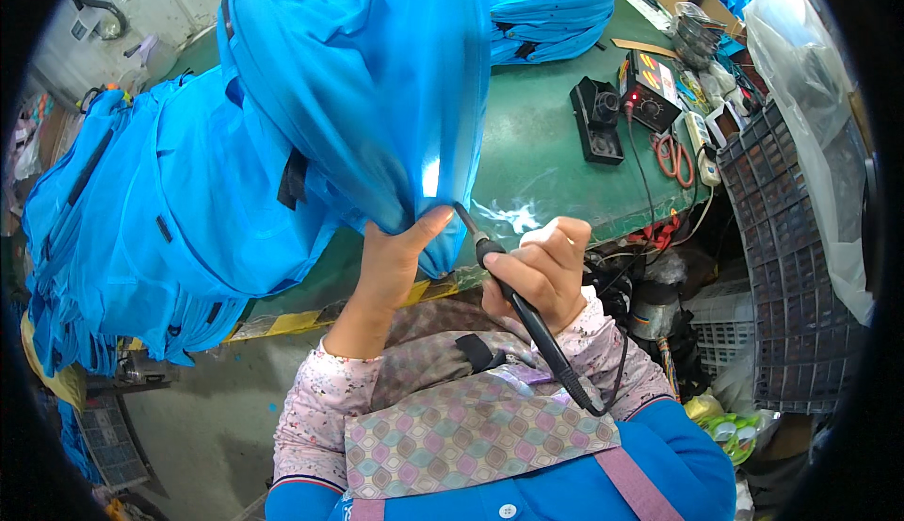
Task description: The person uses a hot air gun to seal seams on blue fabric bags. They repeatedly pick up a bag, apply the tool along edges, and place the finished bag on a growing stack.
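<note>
My left hand [406, 259] grips the lower edge of a large blue fabric piece [367, 90], its thumb on top of the cloth. In my right hand [544, 274] is a black soldering iron [531, 323], held like a pen. The iron's tip meets the cloth just right of my left thumb, or hovers very close to it. White smoke [514, 216] drifts to the right of the tip. A cord trails from the iron's lower end beside my right sleeve. A black strap tab [292, 178] hangs from the cloth on the left.
More blue fabric pieces are heaped left [176, 224] and at the back [554, 12] of the green table [526, 132]. To the right are a black soldering station [650, 90] with a lit red lamp, an iron holder [597, 120], red-handled scissors [672, 159] and a power strip [701, 146].
</note>
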Motion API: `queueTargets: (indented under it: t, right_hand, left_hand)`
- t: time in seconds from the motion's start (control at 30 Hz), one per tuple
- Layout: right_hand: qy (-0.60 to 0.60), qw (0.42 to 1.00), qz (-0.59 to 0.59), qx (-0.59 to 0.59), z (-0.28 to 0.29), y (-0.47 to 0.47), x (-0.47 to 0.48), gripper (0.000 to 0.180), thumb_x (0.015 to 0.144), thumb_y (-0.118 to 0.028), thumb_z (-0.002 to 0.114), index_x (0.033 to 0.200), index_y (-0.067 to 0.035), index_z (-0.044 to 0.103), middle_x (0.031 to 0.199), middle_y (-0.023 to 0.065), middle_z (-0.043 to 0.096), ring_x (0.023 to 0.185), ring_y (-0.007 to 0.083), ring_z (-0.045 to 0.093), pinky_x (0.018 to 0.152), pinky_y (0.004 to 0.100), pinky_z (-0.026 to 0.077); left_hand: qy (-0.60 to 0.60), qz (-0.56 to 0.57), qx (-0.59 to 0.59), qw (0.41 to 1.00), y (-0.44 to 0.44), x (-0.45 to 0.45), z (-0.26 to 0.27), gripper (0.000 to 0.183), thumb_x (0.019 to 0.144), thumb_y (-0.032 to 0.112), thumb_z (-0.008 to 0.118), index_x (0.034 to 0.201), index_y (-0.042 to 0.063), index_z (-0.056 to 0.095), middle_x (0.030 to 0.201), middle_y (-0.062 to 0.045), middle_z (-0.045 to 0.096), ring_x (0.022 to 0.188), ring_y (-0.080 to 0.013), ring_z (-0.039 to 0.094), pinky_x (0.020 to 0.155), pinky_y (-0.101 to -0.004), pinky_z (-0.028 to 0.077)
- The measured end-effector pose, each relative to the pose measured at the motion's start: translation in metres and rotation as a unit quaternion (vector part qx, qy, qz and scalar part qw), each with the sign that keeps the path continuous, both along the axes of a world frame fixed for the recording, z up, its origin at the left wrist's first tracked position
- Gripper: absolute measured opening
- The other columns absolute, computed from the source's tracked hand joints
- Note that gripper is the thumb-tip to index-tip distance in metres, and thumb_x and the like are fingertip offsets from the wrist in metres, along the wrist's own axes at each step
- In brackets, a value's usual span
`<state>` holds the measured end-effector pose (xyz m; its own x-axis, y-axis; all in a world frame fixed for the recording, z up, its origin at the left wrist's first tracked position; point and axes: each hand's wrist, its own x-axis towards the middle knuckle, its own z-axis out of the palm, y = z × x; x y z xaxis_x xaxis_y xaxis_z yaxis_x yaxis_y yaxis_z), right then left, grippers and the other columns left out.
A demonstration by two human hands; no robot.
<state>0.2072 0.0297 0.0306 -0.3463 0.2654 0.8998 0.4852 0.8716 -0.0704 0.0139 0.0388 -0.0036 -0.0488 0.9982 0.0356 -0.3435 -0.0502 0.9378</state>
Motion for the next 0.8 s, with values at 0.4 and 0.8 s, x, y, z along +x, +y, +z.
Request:
queueTargets:
  t: [0.4,0.8]
  right_hand:
    - [-0.018,0.998,0.045,0.04,0.008,0.075,-0.028,0.05,0.082,-0.01,0.07,0.129,-0.021,0.061,0.117,0.0119,0.067,0.097,0.0255,0.067,0.1,0.0471,0.046]
    - [0.139,0.961,0.184,-0.153,-0.016,0.058,-0.064,0.06,0.078,0.008,0.074,0.13,-0.011,0.049,0.136,0.0216,0.053,0.091,0.0264,0.064,0.082,0.0369,0.053]
  left_hand:
    - [0.018,0.046,0.035,0.998,-0.018,-0.005,-0.002,0.04,0.087,0.012,0.074,0.122,0.001,0.057,0.115,-0.006,0.063,0.103,-0.0138,0.06,0.09,-0.0308,0.048]
    - [-0.062,-0.065,-0.041,0.995,-0.011,-0.013,0.001,0.039,0.089,0.01,0.071,0.125,0.001,0.057,0.119,-0.006,0.064,0.106,-0.0159,0.062,0.089,-0.032,0.049]
